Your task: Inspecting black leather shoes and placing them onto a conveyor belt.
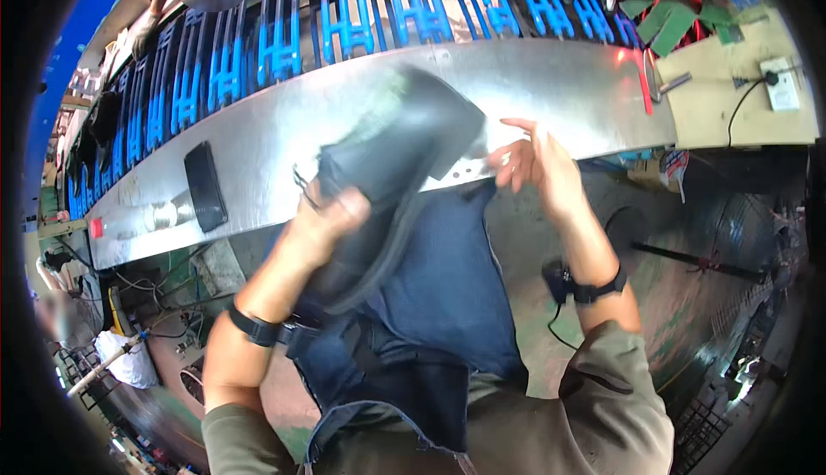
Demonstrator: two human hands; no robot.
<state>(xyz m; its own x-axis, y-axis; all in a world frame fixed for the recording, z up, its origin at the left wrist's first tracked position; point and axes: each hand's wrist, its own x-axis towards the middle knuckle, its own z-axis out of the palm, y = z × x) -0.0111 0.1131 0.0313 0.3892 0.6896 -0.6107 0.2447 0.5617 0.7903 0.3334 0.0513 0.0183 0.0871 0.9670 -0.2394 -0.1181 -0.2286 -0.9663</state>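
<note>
Gripping the dark shoe [391, 174] from below, your left hand [331, 217] has its fingers curled around the heel end, the sole turned toward you and the toe pointing up to the far right. Your right hand [538, 165] hovers just beside the shoe's toe with its fingers loosely spread, holding nothing. The shoe sits above your blue apron [439, 286], near the metal tabletop [551, 88]. A black phone [205, 187] lies on that tabletop at the left.

Left hand [331, 217] raised, fingers curled in a grip; right hand [538, 165] raised, fingers loosely spread, empty.
</note>
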